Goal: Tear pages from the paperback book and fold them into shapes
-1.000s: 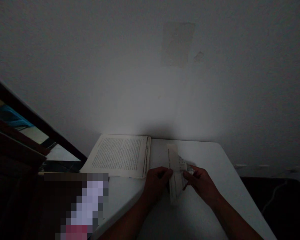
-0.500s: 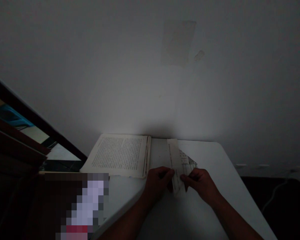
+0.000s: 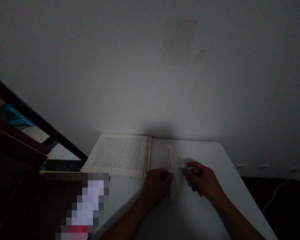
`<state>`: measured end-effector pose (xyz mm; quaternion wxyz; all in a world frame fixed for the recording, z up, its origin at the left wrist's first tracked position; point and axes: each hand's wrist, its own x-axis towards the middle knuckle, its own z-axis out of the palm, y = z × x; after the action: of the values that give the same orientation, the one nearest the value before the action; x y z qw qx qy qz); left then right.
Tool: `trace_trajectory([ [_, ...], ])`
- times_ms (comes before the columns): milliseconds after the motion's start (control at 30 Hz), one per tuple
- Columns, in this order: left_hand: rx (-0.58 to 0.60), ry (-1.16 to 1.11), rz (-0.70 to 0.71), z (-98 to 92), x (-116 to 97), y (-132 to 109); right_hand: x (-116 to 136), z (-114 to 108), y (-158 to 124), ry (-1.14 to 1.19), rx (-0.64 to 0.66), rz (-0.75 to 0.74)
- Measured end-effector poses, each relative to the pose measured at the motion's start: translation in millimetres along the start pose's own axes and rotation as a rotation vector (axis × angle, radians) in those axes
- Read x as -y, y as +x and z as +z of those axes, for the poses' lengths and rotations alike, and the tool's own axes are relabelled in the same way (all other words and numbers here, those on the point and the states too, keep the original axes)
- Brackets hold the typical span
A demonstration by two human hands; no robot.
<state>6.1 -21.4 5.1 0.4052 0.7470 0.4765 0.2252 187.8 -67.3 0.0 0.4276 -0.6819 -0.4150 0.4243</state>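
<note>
A narrow folded sheet of printed paper stands lengthwise between my hands over the white table. My left hand pinches its left edge between thumb and fingers. On the other side, my right hand has its thumb and forefinger closed on the paper's right flap, with the other fingers curled below. Part of that flap is hidden behind the right fingers. To the left of the paper lies a stack of printed pages, its top sheet covered with text.
The white table stands against a grey wall with a stained patch. A dark slanting frame is at the left. Right of the table, a pale cable hangs over a dark area.
My right hand has shifted slightly right and up, its fingers now over the paper's right flap. The paper has slid a little toward me. My left hand stays nearly in place.
</note>
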Motion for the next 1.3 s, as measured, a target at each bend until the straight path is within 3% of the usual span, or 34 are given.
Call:
trace_trajectory([
  [67,-0.034,0.26,0.009,-2.0,1.0,-1.6,-3.5,-3.5,1.9,-0.151,-0.049,-0.027],
  [167,-0.101,0.518,0.02,-4.3,1.4,-3.9,-6.6,-8.6,2.8,-0.38,-0.11,-0.209],
  [233,-0.133,0.556,0.13,-5.5,2.0,-3.5,-5.0,-9.0,1.9,-0.496,-0.12,-0.364],
  [367,-0.128,0.513,0.485,-6.3,6.5,4.6,3.4,-1.4,-0.7,-0.615,-0.089,-0.662],
  [500,-0.056,0.501,0.629,-3.4,14.4,13.7,5.4,6.3,1.6,-0.658,-0.099,-0.837],
  [767,-0.005,0.529,0.625,-2.1,17.1,12.2,-5.2,3.6,11.6,-0.71,0.026,-0.795],
  [1300,0.011,0.593,0.638,-6.4,17.0,10.4,-7.6,7.1,14.7,-0.746,-0.089,-0.759],
])
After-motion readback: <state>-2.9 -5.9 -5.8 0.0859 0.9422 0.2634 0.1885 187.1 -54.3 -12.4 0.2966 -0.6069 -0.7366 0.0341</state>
